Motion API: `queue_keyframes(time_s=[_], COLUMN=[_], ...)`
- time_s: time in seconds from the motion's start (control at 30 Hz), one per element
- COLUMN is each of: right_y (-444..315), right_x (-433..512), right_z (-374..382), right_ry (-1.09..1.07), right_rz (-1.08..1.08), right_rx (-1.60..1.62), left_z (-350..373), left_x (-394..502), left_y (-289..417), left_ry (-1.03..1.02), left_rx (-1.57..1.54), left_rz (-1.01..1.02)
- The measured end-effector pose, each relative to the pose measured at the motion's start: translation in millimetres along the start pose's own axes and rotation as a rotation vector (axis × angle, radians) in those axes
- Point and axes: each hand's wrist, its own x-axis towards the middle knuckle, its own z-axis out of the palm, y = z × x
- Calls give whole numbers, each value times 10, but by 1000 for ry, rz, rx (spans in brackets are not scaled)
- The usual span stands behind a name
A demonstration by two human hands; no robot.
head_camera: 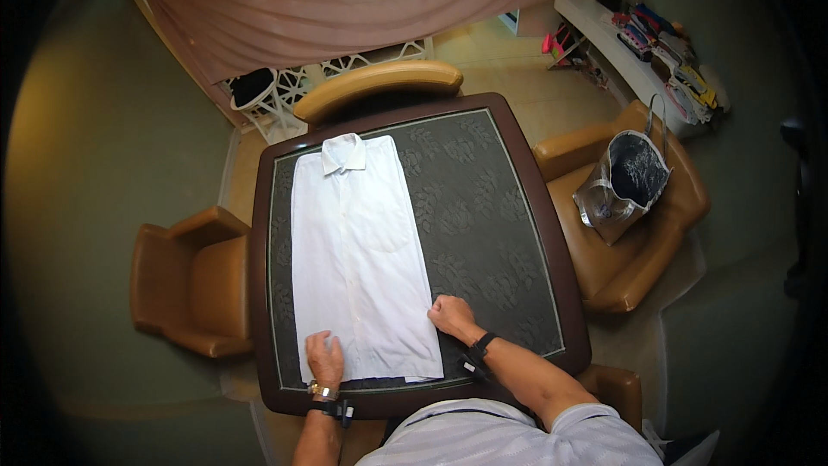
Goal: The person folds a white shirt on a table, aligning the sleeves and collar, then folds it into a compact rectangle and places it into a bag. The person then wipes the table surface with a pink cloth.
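A white collared shirt [362, 259] lies front up on the dark patterned tabletop [479, 220], its sides folded into a long panel. The collar [344, 154] points to the far edge of the table, and a chest pocket shows on the right half. My left hand [325, 357] rests on the lower left part of the shirt, fingers slightly curled, gripping nothing that I can see. At the shirt's lower right edge, my right hand [453, 316] has its fingers closed against the cloth, seemingly pinching the edge.
Tan leather armchairs stand left [213, 278] and right [621, 259] of the table, and another chair [381, 87] is at the far side. A silver tote bag [624, 181] sits on the right chair. Folded clothes [673, 65] lie along a white bench [601, 32]. A pink curtain [362, 0] hangs behind.
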Motion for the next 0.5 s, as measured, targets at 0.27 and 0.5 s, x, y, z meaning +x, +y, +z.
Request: queue_keyframes(time_s=[0.27,0.5], right_y=[-43,-171], right_x=[-12,-51], right_z=[42,-27], right_ry=[46,26], right_rz=[147,255], right_rx=[16,107], left_z=[-46,-16], left_x=[544,986], left_y=[-803,-1073], left_ry=[-11,-128], left_rx=[-49,-119], left_rz=[-21,-139])
